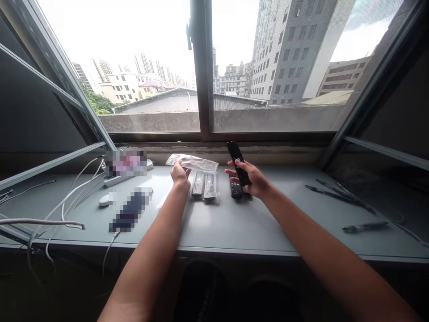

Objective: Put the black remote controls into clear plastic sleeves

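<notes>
My left hand (181, 173) is closed on a clear plastic bag (201, 163), which stretches out to the right over the table. Below that bag, two remote controls in clear wrapping, a left one (197, 184) and a right one (210, 186), lie side by side. My right hand (253, 176) grips a black remote control (238, 162), tilted with its top end up and to the left, thumb on its face. Under this hand, another black remote (236, 190) with rows of buttons rests on the table, partly hidden by the hand.
The pale table (234, 228) stands beneath a window. On the left are a white power strip (147, 166) with cables, a white mouse-like object (105, 200) and a blurred-out dark item (130, 212). Dark cables (345, 197) and a greenish packet (365, 227) lie at the right.
</notes>
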`<state>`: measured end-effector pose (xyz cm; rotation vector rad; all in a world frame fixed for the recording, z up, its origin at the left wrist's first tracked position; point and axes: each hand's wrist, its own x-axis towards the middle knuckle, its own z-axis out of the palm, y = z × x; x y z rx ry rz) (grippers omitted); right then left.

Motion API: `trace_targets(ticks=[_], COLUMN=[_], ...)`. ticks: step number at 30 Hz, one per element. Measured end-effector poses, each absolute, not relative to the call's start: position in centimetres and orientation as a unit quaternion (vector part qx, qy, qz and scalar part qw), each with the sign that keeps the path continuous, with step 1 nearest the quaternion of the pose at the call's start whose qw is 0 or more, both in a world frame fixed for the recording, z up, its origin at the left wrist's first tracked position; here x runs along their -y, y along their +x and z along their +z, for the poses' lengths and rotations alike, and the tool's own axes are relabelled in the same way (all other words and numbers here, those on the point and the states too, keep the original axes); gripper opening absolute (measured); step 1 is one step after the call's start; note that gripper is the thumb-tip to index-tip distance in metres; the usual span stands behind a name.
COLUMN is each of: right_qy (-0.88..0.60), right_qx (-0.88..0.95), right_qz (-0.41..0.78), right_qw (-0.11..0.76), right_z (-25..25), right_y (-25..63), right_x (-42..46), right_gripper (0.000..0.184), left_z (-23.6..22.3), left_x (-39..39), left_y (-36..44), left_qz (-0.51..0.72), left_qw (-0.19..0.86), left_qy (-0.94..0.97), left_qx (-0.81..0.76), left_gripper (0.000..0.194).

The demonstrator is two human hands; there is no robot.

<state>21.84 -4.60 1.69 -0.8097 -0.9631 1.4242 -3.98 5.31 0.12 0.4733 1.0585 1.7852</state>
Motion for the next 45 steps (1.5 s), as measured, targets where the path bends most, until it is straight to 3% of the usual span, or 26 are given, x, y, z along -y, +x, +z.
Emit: trace_targets(ticks=[8, 13, 20, 25, 33, 36, 39, 42, 45], right_qy=[-0.381, -0.343, -0.34, -0.343, -0.35, -0.347, -0.363, -0.372, -0.377], right_qx=[0.479, 0.554, 0.615, 0.625, 0.596, 0.577, 0.548, 0.533, 0.499], right_qz=[0.611, 0.663, 0.655, 0.64, 0.632, 0.639, 0.637, 0.624, 0.631], right_qw=[0.503, 0.368, 0.278, 0.286, 0.35, 0.372, 0.402, 0.433, 0.458], right_z=[1.0, 1.4, 1.8, 2.1, 2.1, 1.7, 1.2, 0.9, 0.8], right_y=[21.4, 21.1, 21.2, 21.2, 20.8, 20.8, 20.8, 20.9, 20.9], right_x=[4.9, 5.7, 6.3, 6.5, 6.5, 6.1, 5.7, 5.3, 5.1], right_gripper=[0.027, 0.041, 0.049, 0.049, 0.043, 0.039, 0.037, 0.03, 0.024], left_z=[0.2, 0.5, 0.4, 0.4, 0.4, 0.3, 0.7, 1.4, 2.2], left_x=[-5.2, -4.4, -5.2, -5.5, -4.3, -4.9, -5.5, -5.3, -4.5], left_y=[-2.6, -2.0, -2.7, -3.4, -2.4, -3.4, -5.8, -9.0, -11.9], left_qz=[0.642, 0.605, 0.638, 0.679, 0.555, 0.581, 0.609, 0.547, 0.44], left_qw=[0.625, 0.652, 0.625, 0.592, 0.624, 0.555, 0.403, 0.307, 0.233], left_qy=[0.273, 0.314, 0.232, 0.188, 0.387, 0.402, 0.455, 0.514, 0.582], left_qx=[-0.349, -0.332, -0.386, -0.391, -0.39, -0.439, -0.51, -0.585, -0.643], left_gripper=[0.01, 0.013, 0.015, 0.013, 0.02, 0.019, 0.014, 0.01, 0.028])
